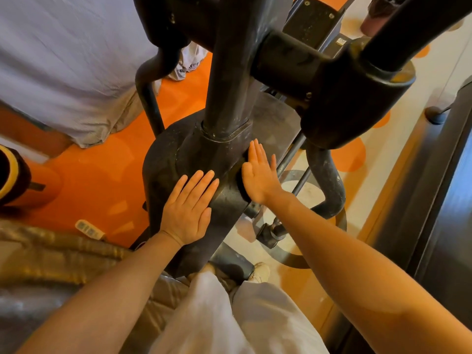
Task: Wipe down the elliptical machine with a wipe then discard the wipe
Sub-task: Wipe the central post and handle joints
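The black elliptical machine [168, 162] fills the middle of the head view, with its dusty round housing below a thick upright post [229, 72]. My left hand [189, 208] lies flat, fingers straight, on the top of the housing at its near side. My right hand [259, 172] presses flat against the right side of the housing, fingers straight and pointing away from me. No wipe shows in either hand or anywhere in view.
A grey cloth-covered bed [63, 60] stands at the upper left over an orange floor [102, 175]. A dark cabinet side [439, 200] runs down the right. A small white remote-like object [89, 228] lies on the floor. My light trousers [229, 315] are below.
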A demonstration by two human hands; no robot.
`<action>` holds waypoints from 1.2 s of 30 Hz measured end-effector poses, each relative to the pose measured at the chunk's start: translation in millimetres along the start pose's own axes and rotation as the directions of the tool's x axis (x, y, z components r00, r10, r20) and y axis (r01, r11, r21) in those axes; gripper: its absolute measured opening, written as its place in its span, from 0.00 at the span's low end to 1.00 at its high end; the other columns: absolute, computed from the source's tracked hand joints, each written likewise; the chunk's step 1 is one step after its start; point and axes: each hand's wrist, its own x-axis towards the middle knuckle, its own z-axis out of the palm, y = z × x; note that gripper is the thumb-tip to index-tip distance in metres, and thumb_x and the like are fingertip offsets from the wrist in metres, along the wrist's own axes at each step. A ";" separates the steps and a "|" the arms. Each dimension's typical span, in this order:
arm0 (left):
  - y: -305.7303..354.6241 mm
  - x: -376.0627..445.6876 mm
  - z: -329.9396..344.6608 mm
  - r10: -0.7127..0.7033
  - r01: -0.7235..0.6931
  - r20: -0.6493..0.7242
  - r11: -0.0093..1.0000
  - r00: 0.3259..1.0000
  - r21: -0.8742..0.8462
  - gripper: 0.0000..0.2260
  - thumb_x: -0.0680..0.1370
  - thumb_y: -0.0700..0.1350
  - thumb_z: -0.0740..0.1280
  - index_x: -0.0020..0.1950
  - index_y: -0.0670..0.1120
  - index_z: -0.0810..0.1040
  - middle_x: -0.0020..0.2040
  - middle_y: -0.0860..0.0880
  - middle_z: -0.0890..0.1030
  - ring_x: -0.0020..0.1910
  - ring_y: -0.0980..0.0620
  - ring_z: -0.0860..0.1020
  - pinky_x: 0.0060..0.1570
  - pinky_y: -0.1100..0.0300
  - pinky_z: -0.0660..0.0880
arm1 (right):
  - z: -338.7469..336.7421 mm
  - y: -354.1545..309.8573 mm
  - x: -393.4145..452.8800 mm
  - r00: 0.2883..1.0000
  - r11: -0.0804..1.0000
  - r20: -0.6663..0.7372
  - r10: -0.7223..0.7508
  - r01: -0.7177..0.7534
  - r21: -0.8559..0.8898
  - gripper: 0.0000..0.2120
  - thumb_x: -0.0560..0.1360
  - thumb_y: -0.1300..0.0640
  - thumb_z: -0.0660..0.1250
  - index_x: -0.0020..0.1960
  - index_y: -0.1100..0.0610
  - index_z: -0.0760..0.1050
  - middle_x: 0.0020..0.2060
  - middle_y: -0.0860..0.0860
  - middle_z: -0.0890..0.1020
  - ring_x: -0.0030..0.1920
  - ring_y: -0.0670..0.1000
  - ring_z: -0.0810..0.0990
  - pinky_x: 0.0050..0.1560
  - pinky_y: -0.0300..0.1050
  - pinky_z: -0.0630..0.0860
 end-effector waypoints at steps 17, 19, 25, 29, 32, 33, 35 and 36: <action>2.8 2.2 -8.4 -0.029 0.032 0.124 0.999 0.992 -0.025 0.23 0.84 0.51 0.44 0.77 0.44 0.60 0.76 0.44 0.61 0.76 0.42 0.61 0.77 0.49 0.51 | -3.7 -17.9 -13.1 0.999 0.989 0.024 -0.043 0.039 0.142 0.31 0.84 0.53 0.48 0.78 0.60 0.35 0.79 0.55 0.40 0.78 0.54 0.38 0.75 0.46 0.37; 2.9 2.0 -10.7 -0.028 0.031 0.150 0.999 0.988 -0.020 0.23 0.85 0.51 0.44 0.77 0.44 0.60 0.77 0.44 0.60 0.76 0.42 0.60 0.76 0.49 0.50 | 0.1 -16.3 -19.6 0.997 0.993 -0.016 -0.079 0.080 0.091 0.30 0.84 0.53 0.49 0.79 0.60 0.37 0.79 0.55 0.42 0.78 0.55 0.39 0.73 0.45 0.36; 3.7 2.9 -17.4 -0.031 0.031 0.200 1.000 0.979 0.003 0.23 0.85 0.51 0.42 0.78 0.44 0.57 0.78 0.43 0.60 0.77 0.43 0.58 0.76 0.49 0.49 | 14.5 -12.2 -32.0 0.992 0.994 -0.123 0.009 -0.021 -0.104 0.30 0.84 0.45 0.45 0.80 0.57 0.41 0.79 0.55 0.41 0.78 0.56 0.39 0.71 0.53 0.28; 3.7 2.4 -19.2 -0.032 0.030 0.211 0.999 0.977 0.015 0.23 0.85 0.51 0.42 0.79 0.44 0.55 0.78 0.43 0.60 0.77 0.43 0.57 0.76 0.49 0.49 | 11.9 -17.4 -33.9 0.994 0.997 -0.101 -0.033 0.026 -0.069 0.29 0.84 0.47 0.48 0.80 0.59 0.44 0.79 0.56 0.46 0.79 0.56 0.42 0.73 0.49 0.33; 3.5 1.6 -18.6 -0.032 0.031 0.209 0.999 0.977 0.008 0.23 0.85 0.51 0.42 0.79 0.44 0.54 0.78 0.43 0.59 0.77 0.43 0.57 0.77 0.49 0.49 | 14.5 -20.4 -50.1 0.981 0.980 -0.081 -0.177 0.168 -0.105 0.29 0.84 0.49 0.50 0.80 0.60 0.45 0.79 0.56 0.47 0.79 0.56 0.42 0.73 0.47 0.34; 4.1 1.0 -18.5 -0.036 0.036 0.208 0.999 0.977 0.002 0.23 0.85 0.51 0.42 0.79 0.43 0.54 0.78 0.43 0.60 0.78 0.43 0.57 0.77 0.49 0.48 | 17.8 -19.3 -58.8 0.974 0.970 -0.062 -0.217 0.209 -0.123 0.30 0.84 0.49 0.50 0.80 0.60 0.43 0.79 0.55 0.45 0.79 0.54 0.40 0.72 0.46 0.32; 5.5 -0.5 -19.3 -0.048 0.052 0.208 0.999 0.977 -0.014 0.24 0.86 0.51 0.42 0.79 0.43 0.54 0.79 0.43 0.59 0.78 0.43 0.57 0.77 0.49 0.48 | 23.5 -10.4 -74.0 0.958 0.946 -0.025 -0.285 0.277 -0.168 0.30 0.84 0.48 0.49 0.80 0.57 0.39 0.79 0.52 0.40 0.78 0.50 0.35 0.72 0.44 0.28; 6.2 -0.8 -20.0 -0.052 0.058 0.209 0.998 0.977 -0.027 0.24 0.86 0.51 0.42 0.79 0.43 0.54 0.79 0.43 0.59 0.78 0.44 0.56 0.77 0.49 0.48 | 23.1 -3.7 -77.6 0.953 0.936 -0.009 -0.303 0.296 -0.191 0.30 0.84 0.47 0.48 0.80 0.55 0.38 0.79 0.51 0.39 0.77 0.48 0.34 0.72 0.44 0.28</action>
